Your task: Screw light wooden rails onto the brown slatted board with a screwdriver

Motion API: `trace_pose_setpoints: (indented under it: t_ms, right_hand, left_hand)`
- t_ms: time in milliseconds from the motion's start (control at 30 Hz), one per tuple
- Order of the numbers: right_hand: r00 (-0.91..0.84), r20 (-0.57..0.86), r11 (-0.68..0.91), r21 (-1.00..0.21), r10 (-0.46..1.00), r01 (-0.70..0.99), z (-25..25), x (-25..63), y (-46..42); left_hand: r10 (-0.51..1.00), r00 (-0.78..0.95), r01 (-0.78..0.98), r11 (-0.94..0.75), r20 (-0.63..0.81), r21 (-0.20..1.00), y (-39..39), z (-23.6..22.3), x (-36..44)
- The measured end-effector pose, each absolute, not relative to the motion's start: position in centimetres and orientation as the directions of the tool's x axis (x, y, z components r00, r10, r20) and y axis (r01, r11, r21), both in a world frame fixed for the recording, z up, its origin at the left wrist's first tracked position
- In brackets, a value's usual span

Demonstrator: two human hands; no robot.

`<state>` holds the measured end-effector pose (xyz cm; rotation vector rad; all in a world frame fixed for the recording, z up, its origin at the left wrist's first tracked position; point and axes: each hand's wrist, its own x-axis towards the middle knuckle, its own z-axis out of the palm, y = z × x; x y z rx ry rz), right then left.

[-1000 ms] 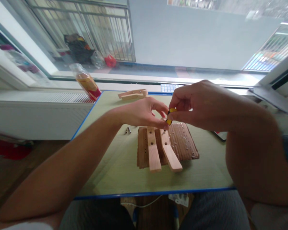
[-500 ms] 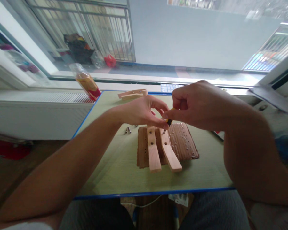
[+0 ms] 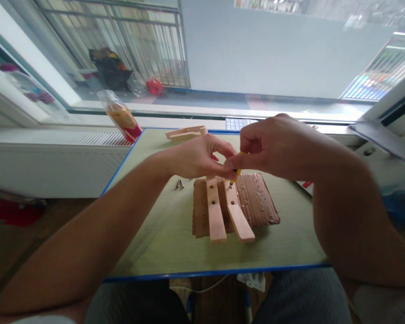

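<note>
My right hand (image 3: 276,146) is closed round a small yellow and black tool (image 3: 236,171), most likely a screwdriver, whose tip points down at the far end of a pale wooden strip (image 3: 238,215). My left hand (image 3: 199,157) pinches with thumb and fingertips right beside that tip; what it pinches is hidden. A second pale wooden strip (image 3: 214,211) lies parallel to the first. Both strips rest on a brown ridged board (image 3: 258,200) dotted with small holes, on the green table (image 3: 165,238).
Two loose screws (image 3: 179,183) lie left of the board. A third wooden piece (image 3: 187,132) lies at the table's far edge. A tilted plastic bottle (image 3: 119,114) stands at the far left corner by the window sill. A dark flat object (image 3: 381,139) lies at the right.
My right hand has lowered and turned, so the yellow tool is now mostly covered and its tip is nearer the right strip. My left hand stays pinched beside it.
</note>
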<state>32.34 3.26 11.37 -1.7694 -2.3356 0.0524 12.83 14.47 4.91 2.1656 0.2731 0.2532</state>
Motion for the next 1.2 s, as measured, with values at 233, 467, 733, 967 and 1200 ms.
trace_pose_setpoints:
  t_ms: [233,467,733,967,1200]
  right_hand:
    - [-0.486,0.151,0.509,-0.289,0.861,0.811,12.0,33.1,2.7]
    - [-0.387,0.143,0.412,-0.266,0.911,0.872,11.6,32.7,2.6]
    - [-0.281,0.154,0.306,-0.175,0.947,0.936,11.3,32.5,3.0]
    - [-0.307,0.195,0.338,-0.158,0.932,0.928,10.9,32.3,3.2]
    - [-0.34,0.173,0.369,-0.189,0.925,0.91,11.0,32.5,3.3]
  left_hand:
    - [0.255,0.962,0.068,-0.572,0.098,0.817,14.7,5.0,12.4]
    - [0.242,0.967,0.092,-0.621,0.079,0.779,14.8,5.1,12.5]
    - [0.289,0.953,0.131,-0.67,0.094,0.731,14.4,5.4,12.7]
    - [0.3,0.946,0.098,-0.62,0.12,0.778,14.2,5.4,13.0]
    - [0.304,0.944,0.083,-0.593,0.127,0.801,14.7,4.8,12.6]
